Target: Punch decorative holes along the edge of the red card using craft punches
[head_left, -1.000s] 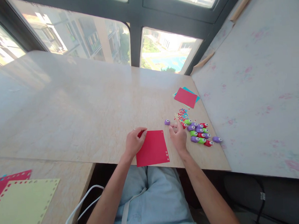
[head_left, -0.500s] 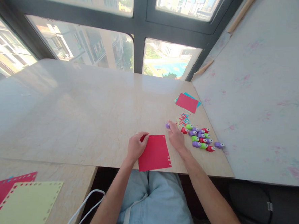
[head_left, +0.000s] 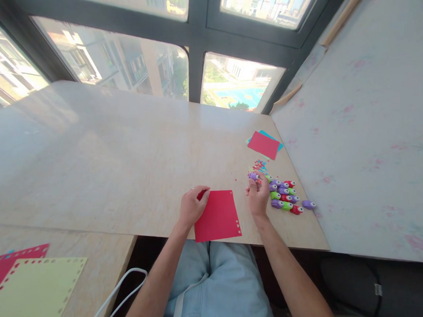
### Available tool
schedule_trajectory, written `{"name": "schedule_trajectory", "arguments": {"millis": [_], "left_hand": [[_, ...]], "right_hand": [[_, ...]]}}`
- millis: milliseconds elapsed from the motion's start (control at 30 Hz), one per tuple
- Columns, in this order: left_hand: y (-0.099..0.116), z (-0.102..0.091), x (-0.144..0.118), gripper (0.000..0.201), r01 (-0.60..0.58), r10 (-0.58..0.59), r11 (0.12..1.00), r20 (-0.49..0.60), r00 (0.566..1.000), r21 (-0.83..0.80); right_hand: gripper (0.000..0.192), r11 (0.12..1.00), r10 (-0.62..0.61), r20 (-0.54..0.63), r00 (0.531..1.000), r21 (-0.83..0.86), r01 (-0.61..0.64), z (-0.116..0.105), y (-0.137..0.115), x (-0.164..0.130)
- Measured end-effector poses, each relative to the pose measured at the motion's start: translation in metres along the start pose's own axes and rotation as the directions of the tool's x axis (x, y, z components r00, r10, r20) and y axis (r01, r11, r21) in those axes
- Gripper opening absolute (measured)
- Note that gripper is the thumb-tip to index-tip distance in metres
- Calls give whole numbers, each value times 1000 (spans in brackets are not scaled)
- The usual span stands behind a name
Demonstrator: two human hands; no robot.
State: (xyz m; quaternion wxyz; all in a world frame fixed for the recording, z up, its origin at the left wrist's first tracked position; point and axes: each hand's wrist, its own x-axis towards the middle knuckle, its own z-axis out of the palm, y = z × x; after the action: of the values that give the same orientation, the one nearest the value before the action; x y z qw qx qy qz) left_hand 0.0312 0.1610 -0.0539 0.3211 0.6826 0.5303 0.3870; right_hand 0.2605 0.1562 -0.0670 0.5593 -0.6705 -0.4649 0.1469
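My left hand (head_left: 192, 207) rests on the upper left corner of a red paper sheet (head_left: 218, 216) that lies at the near edge of the beige table (head_left: 125, 154). Small holes run along the sheet's right edge. My right hand (head_left: 258, 196) is raised just off the table, fingers closed around a small purple paper punch (head_left: 253, 176). Right beside that hand lies a cluster of several purple, green and red punches (head_left: 284, 195).
Coloured paper bits (head_left: 259, 165) are scattered beyond the punches. A red sheet on a blue one (head_left: 264, 144) lies farther back right. A stained white board (head_left: 367, 120) borders the table on the right. Yellow (head_left: 33, 296) and red punched sheets lie at the lower left.
My right hand reached to the lone purple punch left of the cluster, picked it up and lifted it. My left hand stayed on the red sheet.
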Motion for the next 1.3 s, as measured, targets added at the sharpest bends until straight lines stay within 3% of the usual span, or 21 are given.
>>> {"name": "schedule_trajectory", "arguments": {"millis": [67, 167, 267, 333, 367, 433, 500, 567, 667, 767, 833, 900, 1067, 1167, 1300], "left_hand": [[1, 0, 0, 18, 2, -2, 1000, 1, 1000, -3], [1, 0, 0, 18, 7, -7, 1000, 3, 1000, -10], [1, 0, 0, 17, 1, -1, 1000, 1, 1000, -4], [1, 0, 0, 17, -2, 2, 1000, 2, 1000, 1], [1, 0, 0, 17, -3, 3, 1000, 3, 1000, 2], [1, 0, 0, 17, -2, 2, 1000, 5, 1000, 5], [1, 0, 1, 17, -1, 1, 1000, 6, 1000, 9], [2, 0, 1, 17, 2, -2, 1000, 6, 1000, 10], [2, 0, 0, 17, 4, -4, 1000, 2, 1000, 5], [2, 0, 0, 16, 4, -4, 1000, 1, 1000, -1], [1, 0, 0, 16, 4, -4, 1000, 2, 1000, -6], [0, 1, 0, 16, 7, -7, 1000, 1, 1000, -8], [-1, 2, -1, 16, 6, -6, 1000, -1, 1000, -12], [0, 2, 0, 15, 8, -8, 1000, 1, 1000, -22], [3, 1, 2, 16, 21, -22, 998, -8, 1000, -51]], "right_hand": [[45, 995, 56, 26, 998, 77, -58, 0, -4, -2], [44, 977, 40, 129, 991, 205, -66, 2, -9, -3], [40, 953, -1, 344, 939, 285, -103, 8, -11, -2], [36, 955, -37, 419, 907, 281, -91, 13, -9, 1], [35, 965, -62, 391, 918, 258, -45, 15, -8, 3], [32, 982, -134, 228, 964, 158, 99, 17, -7, 6], [30, 971, -237, 64, 969, 29, 235, 18, -6, 8], [27, 939, -340, 54, 939, -32, 342, 17, -8, 8], [24, 883, -453, 230, 861, -12, 468, 17, -13, 2], [27, 866, -463, 443, 768, 38, 499, 18, -20, -5], [28, 876, -437, 508, 743, 52, 479, 19, -23, -7], [26, 898, -403, 483, 777, 46, 437, 20, -23, -6], [32, 981, -193, 295, 936, 30, 193, 24, -9, 1], [36, 992, -124, 256, 959, 21, 123, 28, -2, 4], [34, 991, -137, 300, 944, 30, 134, 38, -6, 8]]}}
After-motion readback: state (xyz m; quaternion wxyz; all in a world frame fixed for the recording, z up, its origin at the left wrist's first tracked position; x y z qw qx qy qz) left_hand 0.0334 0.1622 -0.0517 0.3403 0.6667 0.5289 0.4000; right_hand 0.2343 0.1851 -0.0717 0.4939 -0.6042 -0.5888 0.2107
